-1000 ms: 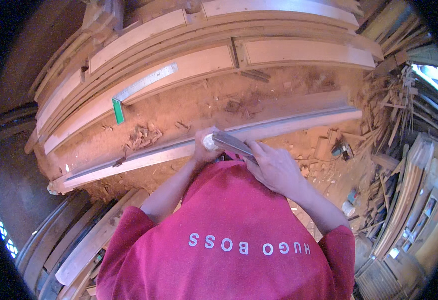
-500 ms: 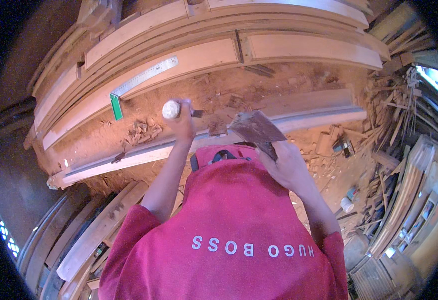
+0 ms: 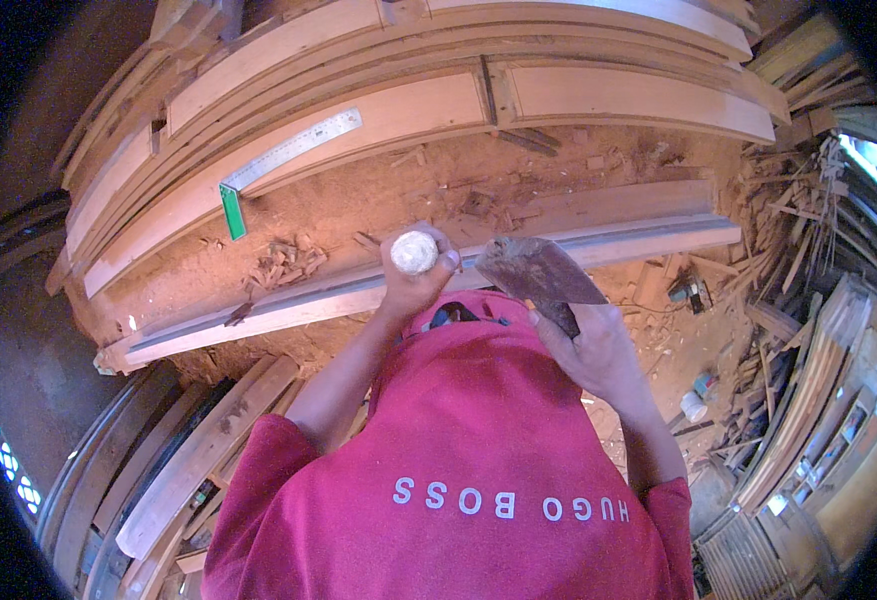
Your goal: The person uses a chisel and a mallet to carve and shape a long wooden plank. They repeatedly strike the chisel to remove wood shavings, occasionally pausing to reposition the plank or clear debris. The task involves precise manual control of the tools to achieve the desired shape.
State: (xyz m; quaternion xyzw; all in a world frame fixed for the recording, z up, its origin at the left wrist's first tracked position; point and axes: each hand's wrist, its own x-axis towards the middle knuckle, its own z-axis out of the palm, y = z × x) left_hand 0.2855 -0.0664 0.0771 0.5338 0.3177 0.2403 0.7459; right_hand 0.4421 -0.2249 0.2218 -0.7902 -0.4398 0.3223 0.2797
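My left hand (image 3: 416, 285) is wrapped round the handle of a chisel (image 3: 415, 253), whose round pale butt faces up; its blade is hidden below the fist. It is held over a long pale timber (image 3: 328, 303) that runs across in front of me. On the right, my right hand (image 3: 595, 345) grips the short dark handle of what looks like a wooden mallet (image 3: 543, 270). The mallet's broad brown head points left toward the chisel, with a small gap between them. Wood chips (image 3: 286, 262) lie just beyond the timber.
A try square (image 3: 293, 150) with a green stock rests on the curved boards (image 3: 398, 112) at the far side. More timber (image 3: 208, 450) is stacked at lower left. Scrap sticks (image 3: 773, 330) are heaped at right, near a white cup-like container (image 3: 693, 406).
My left hand has moved right along the timber with the chisel, and the chisel blade has gone out of sight. My right hand and the mallet have shifted slightly right and nearer.
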